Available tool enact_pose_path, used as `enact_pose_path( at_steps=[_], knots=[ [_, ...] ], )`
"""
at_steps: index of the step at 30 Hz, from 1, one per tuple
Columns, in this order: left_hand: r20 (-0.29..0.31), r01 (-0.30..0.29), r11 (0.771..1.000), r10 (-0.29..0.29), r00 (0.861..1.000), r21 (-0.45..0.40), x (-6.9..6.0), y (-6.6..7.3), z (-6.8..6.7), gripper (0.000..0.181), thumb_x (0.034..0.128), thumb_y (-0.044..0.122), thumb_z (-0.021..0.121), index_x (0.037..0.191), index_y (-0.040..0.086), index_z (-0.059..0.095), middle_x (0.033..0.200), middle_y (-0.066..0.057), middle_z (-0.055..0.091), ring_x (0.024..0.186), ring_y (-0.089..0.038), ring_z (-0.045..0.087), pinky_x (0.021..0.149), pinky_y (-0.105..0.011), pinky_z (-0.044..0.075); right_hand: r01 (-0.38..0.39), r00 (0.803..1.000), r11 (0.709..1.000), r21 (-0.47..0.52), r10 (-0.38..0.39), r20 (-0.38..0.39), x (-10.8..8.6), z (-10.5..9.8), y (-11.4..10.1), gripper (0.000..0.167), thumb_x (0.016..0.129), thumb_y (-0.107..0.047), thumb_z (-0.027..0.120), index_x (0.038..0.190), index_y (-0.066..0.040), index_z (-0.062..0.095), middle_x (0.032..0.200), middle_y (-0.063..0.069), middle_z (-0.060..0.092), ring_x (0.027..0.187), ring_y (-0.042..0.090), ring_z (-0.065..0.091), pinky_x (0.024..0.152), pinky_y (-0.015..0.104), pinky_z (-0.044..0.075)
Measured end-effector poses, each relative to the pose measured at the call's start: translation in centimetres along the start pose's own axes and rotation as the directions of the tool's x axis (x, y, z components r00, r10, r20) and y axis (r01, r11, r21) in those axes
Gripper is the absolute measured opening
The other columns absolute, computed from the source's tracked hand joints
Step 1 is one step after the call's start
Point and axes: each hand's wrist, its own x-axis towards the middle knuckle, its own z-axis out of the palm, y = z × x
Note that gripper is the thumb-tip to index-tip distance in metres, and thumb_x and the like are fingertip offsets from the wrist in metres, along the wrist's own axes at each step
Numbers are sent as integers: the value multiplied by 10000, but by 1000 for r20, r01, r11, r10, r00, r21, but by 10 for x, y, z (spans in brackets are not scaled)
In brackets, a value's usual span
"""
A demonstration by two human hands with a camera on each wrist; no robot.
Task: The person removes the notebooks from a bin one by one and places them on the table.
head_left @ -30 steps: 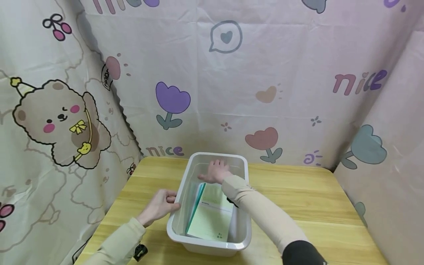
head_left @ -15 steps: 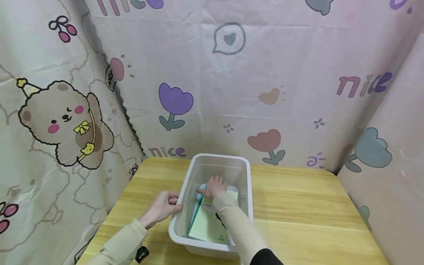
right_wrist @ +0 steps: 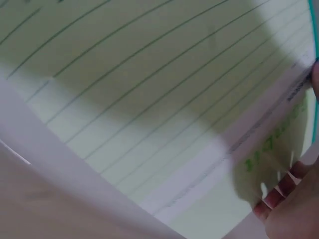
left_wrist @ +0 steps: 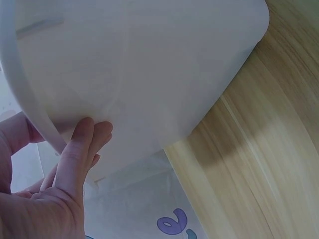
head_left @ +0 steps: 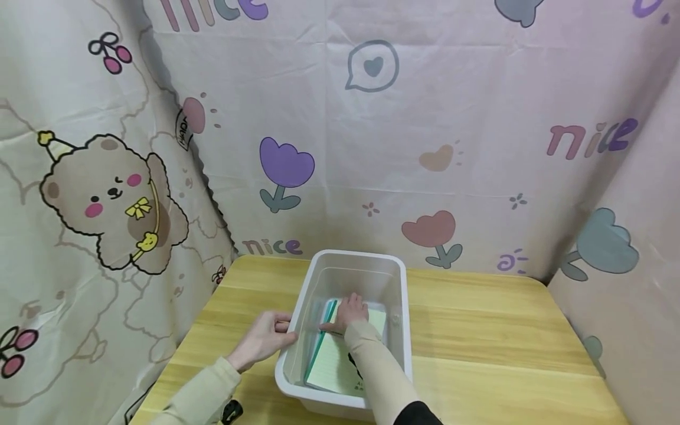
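A white plastic bin stands on the table, its inside facing me. My left hand pinches its left rim, thumb over the edge and fingers against the outer wall. In the bin lies a pale green notebook with printed lines on its cover, and a teal edge shows along its left side. My right hand reaches inside, fingers spread at the notebook's upper part. In the right wrist view its fingertips rest on or just over the cover; exact contact is unclear. What lies beneath the notebook is hidden.
The wooden table extends to both sides of the bin. Behind and beside it hang printed curtains. A small black object shows under the left sleeve.
My right hand has come down from above the bin's far end onto the notebook, its forearm swinging inward. My left hand keeps its hold on the rim. The view has shifted slightly.
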Motion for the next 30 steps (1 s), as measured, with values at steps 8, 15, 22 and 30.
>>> enact_pose_path(
  at_steps=[8, 15, 22, 30],
  knots=[
    [-3, 11, 1000, -11, 1000, 0, 0, 2, 2, 451, 891, -12, 609, 1283, -219, 529, 1085, -313, 723, 1019, -443, 719, 824, -436, 658, -15, 1000, 999, -35, 15, -9, 0, 5, 4, 1075, 664, -805, 714, 1362, -4, 547, 1331, 174, 544, 1281, 320, 489, 1140, 497, 457],
    [-7, 29, 1000, -29, 1000, 11, 0, 3, 1, 462, 890, -5, 609, 1286, -225, 517, 1111, -335, 704, 1019, -451, 718, 826, -453, 656, -8, 999, 994, -105, 5, -32, 1, 2, -1, 1053, 648, -807, 724, 1310, -6, 554, 1284, 152, 556, 1239, 305, 500, 1096, 486, 477],
    [-11, 47, 999, -47, 999, -3, -1, 2, 2, 459, 891, 2, 610, 1282, -223, 523, 1107, -334, 706, 1030, -451, 714, 838, -436, 655, 13, 999, 986, -168, -21, -45, -2, -4, -5, 1028, 625, -815, 731, 1261, -26, 562, 1244, 129, 557, 1222, 287, 515, 1085, 500, 490],
    [-15, 49, 999, -50, 999, -10, 0, 2, 2, 471, 882, -1, 609, 1287, -221, 516, 1115, -350, 694, 1021, -467, 712, 821, -437, 659, 31, 995, 987, -156, -46, -93, -4, -12, -12, 1021, 587, -801, 766, 1241, -49, 549, 1239, 132, 624, 1197, 294, 574, 1095, 496, 485]
  ],
)
